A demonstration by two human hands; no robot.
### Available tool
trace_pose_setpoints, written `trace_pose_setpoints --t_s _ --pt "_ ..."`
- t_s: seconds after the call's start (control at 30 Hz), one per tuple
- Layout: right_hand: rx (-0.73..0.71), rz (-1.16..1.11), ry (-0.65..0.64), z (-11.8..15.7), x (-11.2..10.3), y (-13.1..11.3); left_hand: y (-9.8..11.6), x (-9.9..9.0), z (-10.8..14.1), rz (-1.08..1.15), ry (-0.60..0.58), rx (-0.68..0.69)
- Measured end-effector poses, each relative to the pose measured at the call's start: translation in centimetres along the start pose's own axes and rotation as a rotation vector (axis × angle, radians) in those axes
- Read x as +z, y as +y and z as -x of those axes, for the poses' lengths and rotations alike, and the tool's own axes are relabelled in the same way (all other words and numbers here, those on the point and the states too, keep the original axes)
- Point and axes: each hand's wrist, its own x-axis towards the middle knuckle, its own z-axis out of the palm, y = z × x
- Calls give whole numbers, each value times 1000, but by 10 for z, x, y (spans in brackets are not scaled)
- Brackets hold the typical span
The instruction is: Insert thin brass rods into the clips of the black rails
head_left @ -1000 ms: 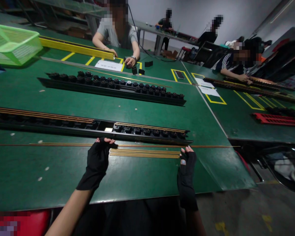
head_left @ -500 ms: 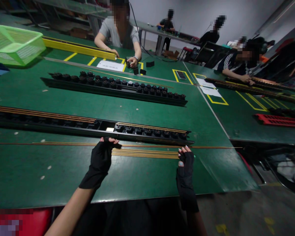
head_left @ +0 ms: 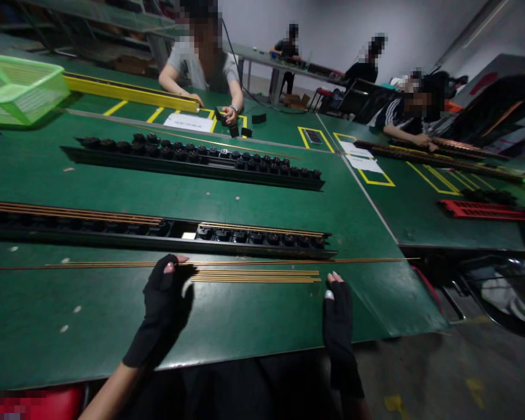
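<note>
Reaching over the green bench (head_left: 254,326), we have our right hand (head_left: 339,315) loosely open just beside the right ends of a row of short golden rods (head_left: 256,275). Our left hand (head_left: 161,300) is at the row's other end; we cannot tell whether it grips any. The short rods lie side by side on the bench between our two hands. Just beyond them run long thin rods (head_left: 114,264), and past those lies a black rail (head_left: 245,247) with a row of black parts (head_left: 256,237) in it. Farther out we see a second black rail (head_left: 201,169), then a co-worker's hand (head_left: 230,115) and, off to the left, a green basket (head_left: 48,87).
</note>
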Motion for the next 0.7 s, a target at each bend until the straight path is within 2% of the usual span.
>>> trace_pose_setpoints --t_s 0.07,0.13,0.2,0.27,0.37,0.7 --pt "-197 206 -168 9 6 -4 0 0 15 -292 -136 216" --pt "-331 380 -294 16 14 -8 -2 5 28 -561 -269 455" --pt "-432 473 -356 21 21 -12 -5 12 40 -790 -379 671" --pt "-476 512 -360 23 26 -17 -6 18 47 -921 -440 787" --pt "-465 539 -343 23 30 -24 -6 23 51 -1010 -470 811" --pt "-348 622 -381 20 35 -43 -4 36 51 -1140 -394 689"
